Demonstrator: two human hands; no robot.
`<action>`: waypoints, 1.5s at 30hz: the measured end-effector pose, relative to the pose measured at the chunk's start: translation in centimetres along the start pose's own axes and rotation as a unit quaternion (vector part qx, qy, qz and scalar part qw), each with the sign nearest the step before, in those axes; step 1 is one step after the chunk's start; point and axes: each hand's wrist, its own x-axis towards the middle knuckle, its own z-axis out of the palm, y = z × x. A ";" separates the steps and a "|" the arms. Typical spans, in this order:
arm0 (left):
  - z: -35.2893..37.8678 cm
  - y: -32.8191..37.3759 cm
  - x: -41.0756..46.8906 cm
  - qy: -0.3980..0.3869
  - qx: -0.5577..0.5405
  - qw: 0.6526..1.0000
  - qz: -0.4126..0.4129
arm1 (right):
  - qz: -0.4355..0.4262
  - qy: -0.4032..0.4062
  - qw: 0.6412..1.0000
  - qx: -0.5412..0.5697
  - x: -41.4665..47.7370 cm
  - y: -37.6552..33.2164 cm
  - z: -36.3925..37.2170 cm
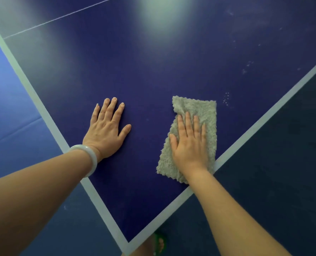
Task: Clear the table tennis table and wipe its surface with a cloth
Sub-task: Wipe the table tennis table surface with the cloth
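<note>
Dark blue table tennis surface (153, 71) looks cleared; wiping underway. Right hand (189, 143) presses grey fluffy cloth (205, 115) flat at near right edge, fingers straight. Left hand (105, 130) flat, fingers spread. Pale specks (226, 97) remain far right.

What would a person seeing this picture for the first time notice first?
A grey cloth lies near the corner of the dark blue table, pressed by the flat right hand. The left hand rests flat on the table beside it, with a pale bangle on the wrist.
</note>
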 end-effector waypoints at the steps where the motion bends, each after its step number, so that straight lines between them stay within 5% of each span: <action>1: 0.0 0.0 0.0 0.000 0.002 1.000 0.000 | 0.000 0.010 1.000 0.000 -1.8 -0.5 0.2; 8: 0.0 0.0 -0.1 -0.003 0.009 1.000 0.001 | -0.307 -0.055 0.950 -0.026 0.4 2.2 -0.4; 13: -0.1 0.2 -0.1 -0.009 0.020 1.000 0.000 | -0.213 -0.050 0.975 -0.024 5.8 7.5 -2.1; 21: -0.2 0.2 -0.2 -0.007 0.010 1.000 -0.002 | -0.210 -0.052 0.976 -0.038 5.8 7.3 -2.0; 32: 1.2 17.1 0.6 0.013 -0.065 0.957 -0.283 | -0.209 -0.059 0.976 -0.021 9.6 7.4 -2.2; 36: 2.8 21.0 0.3 0.012 -0.017 0.950 -0.311 | -0.271 -0.066 0.960 -0.033 13.4 10.0 -2.9; 42: 3.3 21.7 0.6 0.011 0.022 0.944 -0.330 | -0.181 -0.043 0.982 -0.031 11.7 17.3 -4.0; 45: 3.4 21.5 0.7 0.021 0.014 0.941 -0.337 | -0.252 -0.053 0.966 -0.032 9.7 15.8 -3.4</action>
